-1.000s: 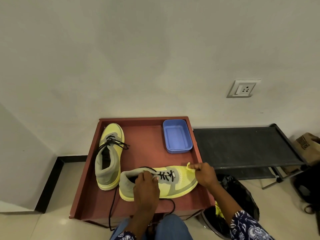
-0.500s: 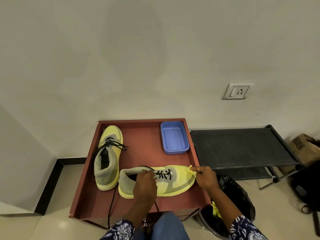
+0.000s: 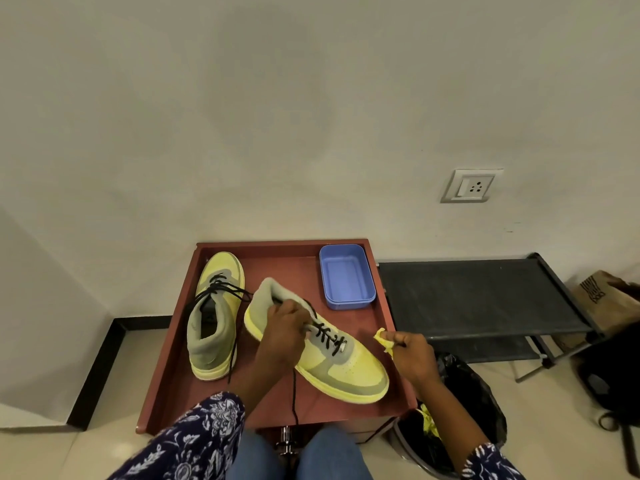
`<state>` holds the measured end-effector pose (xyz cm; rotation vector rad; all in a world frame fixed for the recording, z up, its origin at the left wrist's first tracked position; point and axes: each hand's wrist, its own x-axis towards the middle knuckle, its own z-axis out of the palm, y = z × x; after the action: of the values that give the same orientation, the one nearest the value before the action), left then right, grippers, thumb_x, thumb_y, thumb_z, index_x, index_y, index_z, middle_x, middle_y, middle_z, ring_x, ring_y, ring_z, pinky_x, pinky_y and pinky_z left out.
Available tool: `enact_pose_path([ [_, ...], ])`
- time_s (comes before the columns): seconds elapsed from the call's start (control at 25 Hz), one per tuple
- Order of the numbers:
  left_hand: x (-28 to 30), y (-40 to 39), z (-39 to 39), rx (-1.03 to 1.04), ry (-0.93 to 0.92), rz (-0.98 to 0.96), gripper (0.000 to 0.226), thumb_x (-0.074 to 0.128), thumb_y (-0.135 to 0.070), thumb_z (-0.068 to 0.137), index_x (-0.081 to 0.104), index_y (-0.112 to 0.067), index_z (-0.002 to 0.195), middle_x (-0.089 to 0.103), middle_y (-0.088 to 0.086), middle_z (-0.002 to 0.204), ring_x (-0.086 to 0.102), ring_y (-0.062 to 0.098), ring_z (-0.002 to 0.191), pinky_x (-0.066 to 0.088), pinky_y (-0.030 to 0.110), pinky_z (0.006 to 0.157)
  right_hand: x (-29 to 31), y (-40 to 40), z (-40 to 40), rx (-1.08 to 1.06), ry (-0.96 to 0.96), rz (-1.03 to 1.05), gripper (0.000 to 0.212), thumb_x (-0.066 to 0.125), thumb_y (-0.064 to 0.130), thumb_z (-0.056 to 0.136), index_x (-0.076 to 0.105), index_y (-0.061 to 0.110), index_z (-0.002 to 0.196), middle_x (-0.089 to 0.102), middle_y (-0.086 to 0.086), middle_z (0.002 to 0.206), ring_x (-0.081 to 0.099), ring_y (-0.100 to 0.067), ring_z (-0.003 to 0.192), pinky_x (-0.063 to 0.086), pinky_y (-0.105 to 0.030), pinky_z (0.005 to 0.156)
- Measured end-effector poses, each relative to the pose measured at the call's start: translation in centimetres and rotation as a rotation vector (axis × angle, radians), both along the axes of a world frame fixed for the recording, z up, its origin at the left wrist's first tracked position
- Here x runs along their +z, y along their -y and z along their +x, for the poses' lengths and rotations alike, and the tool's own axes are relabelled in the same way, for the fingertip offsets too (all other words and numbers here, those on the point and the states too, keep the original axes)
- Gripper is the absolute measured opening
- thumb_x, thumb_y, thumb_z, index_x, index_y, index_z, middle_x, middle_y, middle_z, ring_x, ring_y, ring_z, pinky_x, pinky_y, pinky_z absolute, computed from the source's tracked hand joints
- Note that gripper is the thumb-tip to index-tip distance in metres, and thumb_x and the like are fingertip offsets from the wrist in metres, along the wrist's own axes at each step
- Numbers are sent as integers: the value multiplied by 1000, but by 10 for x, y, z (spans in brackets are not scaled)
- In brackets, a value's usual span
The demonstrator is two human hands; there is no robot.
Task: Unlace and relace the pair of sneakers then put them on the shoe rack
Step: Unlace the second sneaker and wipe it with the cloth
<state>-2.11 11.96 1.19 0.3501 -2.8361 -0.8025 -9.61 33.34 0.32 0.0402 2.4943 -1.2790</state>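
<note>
Head view shows, nearest the wearer, a loose end of the black lace [image 3: 294,393] trailing from the near sneaker [image 3: 332,355] toward the front lip of the red tray table [image 3: 162,375] and the knees below. That sneaker lies on the table on a diagonal, its toe near and to the right, its heel collar farther away and to the left, so its long axis runs from near-right to far-left. The left hand [image 3: 282,332] sits on top of it around the upper eyelets, fingers curled down onto the tongue and lacing; they appear to grip the lace there, though the exact pinch is hidden under the knuckles. The laced rows that remain run from those fingers down toward the toe, so I judge that the next pull will work away from the hand along that diagonal, and the left hand is plainly the nearer one for it. The right hand [image 3: 410,355] is apart from the shoe, just off its right side, fingers closed on a small yellow cloth [image 3: 382,337]. Farther back on the left stands the second sneaker [image 3: 214,317], toe toward the wall, its lace loosened. A blue tub [image 3: 346,277] sits at the table's far right corner, and the black shoe rack [image 3: 478,299] stands beside the table on the right, well apart from both shoes.
</note>
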Motion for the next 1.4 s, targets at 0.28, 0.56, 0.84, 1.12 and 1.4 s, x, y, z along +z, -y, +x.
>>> enact_pose_path([
  [0.28,14,28,-13,108,-72,24,22,52,12,77,65,-1,88,31,6,95,39,11,78,32,13,67,-10,10,12,-11,55,-86,23,67,14,84,70,11,106,69,-4,110,62,-19,108,48,-35,99],
  [0.56,-10,54,-9,144,26,51,18,46,10,76,59,2,86,43,7,87,45,21,77,33,21,58,-23,36,36,34,90,-161,21,65,8,85,70,11,105,70,-2,108,62,-11,98,48,-23,87],
  [0.84,-27,51,-1,194,3,91,34,35,-6,74,63,1,92,55,16,94,55,29,82,49,39,71,-34,65,56,81,36,-136,24,61,1,85,72,14,103,71,0,106,64,-14,101,50,-32,95],
  [1.12,-40,27,16,455,60,427,44,66,-17,82,48,-3,119,54,18,117,53,33,106,40,32,83,-41,82,79,165,-156,78,37,48,-3,87,64,12,117,58,-4,118,57,-17,112,33,-9,91],
  [1.4,-60,10,36,431,167,460,41,76,-25,72,59,-4,103,64,11,104,58,28,101,40,28,75,-57,99,95,387,-389,186,38,46,-3,92,73,23,87,54,-3,96,50,-14,89,40,-14,80],
])
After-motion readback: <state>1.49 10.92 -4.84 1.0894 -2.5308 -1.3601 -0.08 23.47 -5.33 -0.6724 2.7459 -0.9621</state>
